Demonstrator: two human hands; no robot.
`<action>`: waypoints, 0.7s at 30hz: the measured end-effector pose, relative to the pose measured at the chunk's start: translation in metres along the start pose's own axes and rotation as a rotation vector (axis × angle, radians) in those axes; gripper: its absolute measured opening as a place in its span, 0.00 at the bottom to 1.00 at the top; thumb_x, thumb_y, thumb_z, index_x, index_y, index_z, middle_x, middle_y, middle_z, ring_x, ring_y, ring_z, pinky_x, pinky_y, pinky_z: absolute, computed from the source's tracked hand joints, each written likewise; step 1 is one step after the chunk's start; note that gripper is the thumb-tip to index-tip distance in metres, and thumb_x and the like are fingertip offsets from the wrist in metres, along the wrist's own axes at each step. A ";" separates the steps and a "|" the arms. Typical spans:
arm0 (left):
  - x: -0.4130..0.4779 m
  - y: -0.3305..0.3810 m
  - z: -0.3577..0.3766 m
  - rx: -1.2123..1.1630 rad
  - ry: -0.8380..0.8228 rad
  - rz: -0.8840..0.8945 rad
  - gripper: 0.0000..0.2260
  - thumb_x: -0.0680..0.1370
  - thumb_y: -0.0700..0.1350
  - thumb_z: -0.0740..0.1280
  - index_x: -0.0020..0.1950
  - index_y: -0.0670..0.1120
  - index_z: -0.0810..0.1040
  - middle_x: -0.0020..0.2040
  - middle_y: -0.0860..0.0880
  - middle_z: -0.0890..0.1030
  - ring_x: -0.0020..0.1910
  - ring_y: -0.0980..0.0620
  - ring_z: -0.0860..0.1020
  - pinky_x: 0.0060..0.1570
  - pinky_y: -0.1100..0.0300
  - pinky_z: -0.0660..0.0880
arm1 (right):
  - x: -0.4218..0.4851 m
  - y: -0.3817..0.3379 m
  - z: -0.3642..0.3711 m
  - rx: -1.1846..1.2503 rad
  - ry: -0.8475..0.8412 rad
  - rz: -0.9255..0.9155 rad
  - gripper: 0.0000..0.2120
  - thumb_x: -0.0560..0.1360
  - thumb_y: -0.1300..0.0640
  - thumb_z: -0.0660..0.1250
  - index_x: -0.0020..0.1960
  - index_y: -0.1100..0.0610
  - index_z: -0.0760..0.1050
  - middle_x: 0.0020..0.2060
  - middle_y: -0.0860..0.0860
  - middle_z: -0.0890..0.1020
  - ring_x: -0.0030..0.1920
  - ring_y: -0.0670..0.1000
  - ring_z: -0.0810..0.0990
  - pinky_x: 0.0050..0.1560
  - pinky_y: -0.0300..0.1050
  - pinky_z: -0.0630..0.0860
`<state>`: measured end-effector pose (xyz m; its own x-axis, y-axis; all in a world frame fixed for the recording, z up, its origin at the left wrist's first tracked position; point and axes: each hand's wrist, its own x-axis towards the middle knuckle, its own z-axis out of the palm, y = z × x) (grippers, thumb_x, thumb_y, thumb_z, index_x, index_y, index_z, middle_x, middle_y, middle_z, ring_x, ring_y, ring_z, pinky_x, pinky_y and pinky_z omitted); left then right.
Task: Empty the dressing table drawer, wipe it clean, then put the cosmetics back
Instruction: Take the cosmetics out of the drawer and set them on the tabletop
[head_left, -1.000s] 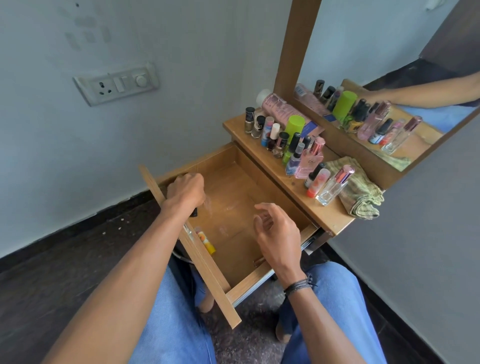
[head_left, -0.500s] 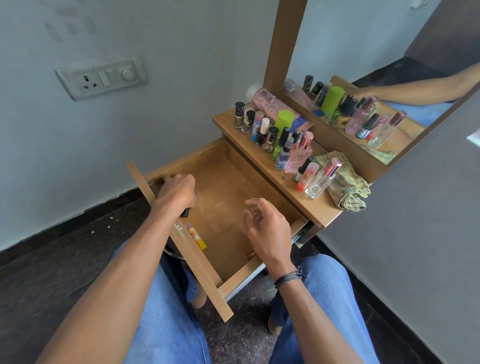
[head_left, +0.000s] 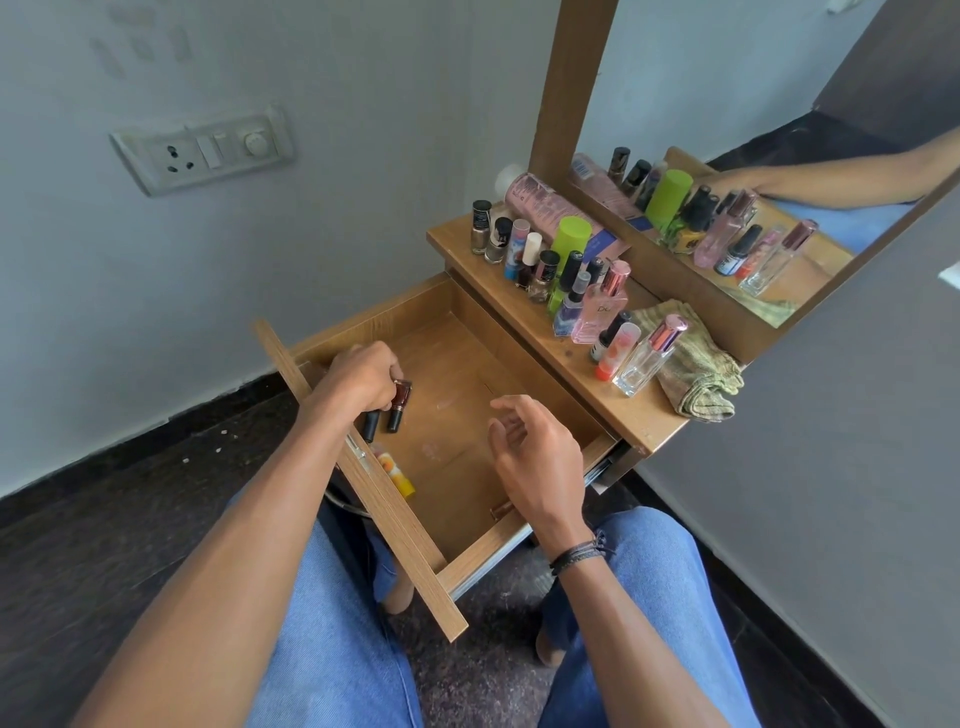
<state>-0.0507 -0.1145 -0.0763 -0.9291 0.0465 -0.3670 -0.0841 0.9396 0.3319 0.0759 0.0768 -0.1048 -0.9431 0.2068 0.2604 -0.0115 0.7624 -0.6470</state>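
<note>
Drawer stands pulled out over the person's knees. Right hand hovers above it, fingers loosely spread. Left hand grips dark tubes at its front-left corner. Beyond, bottles and a folded cloth crowd the tabletop.

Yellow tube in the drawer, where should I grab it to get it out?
Pinch the yellow tube across its middle, coming from above and from the open floor side of the drawer. It lies flat, lengthwise against the drawer front, so the near side is blocked.
</note>
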 end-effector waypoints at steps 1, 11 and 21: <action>0.000 0.000 0.000 0.001 0.001 0.003 0.16 0.76 0.35 0.74 0.62 0.46 0.81 0.59 0.45 0.82 0.49 0.52 0.76 0.50 0.56 0.75 | 0.000 0.000 0.000 0.000 -0.001 -0.001 0.08 0.79 0.57 0.69 0.57 0.50 0.80 0.48 0.42 0.83 0.41 0.39 0.78 0.43 0.39 0.81; -0.004 0.001 0.005 0.057 0.021 0.047 0.15 0.78 0.40 0.73 0.64 0.46 0.80 0.61 0.42 0.81 0.57 0.45 0.81 0.60 0.48 0.79 | 0.001 0.000 0.001 -0.008 -0.005 -0.011 0.07 0.79 0.57 0.69 0.56 0.50 0.80 0.48 0.42 0.83 0.40 0.39 0.79 0.42 0.41 0.82; 0.001 0.003 0.008 0.056 -0.077 0.216 0.16 0.76 0.45 0.76 0.64 0.53 0.81 0.52 0.50 0.83 0.48 0.52 0.81 0.53 0.51 0.79 | 0.001 0.000 0.001 -0.035 -0.023 0.003 0.07 0.78 0.55 0.69 0.56 0.49 0.80 0.48 0.41 0.83 0.41 0.40 0.79 0.41 0.43 0.82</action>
<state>-0.0487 -0.1091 -0.0829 -0.8931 0.2717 -0.3584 0.1354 0.9223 0.3619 0.0748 0.0758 -0.1052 -0.9505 0.1956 0.2415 0.0029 0.7827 -0.6224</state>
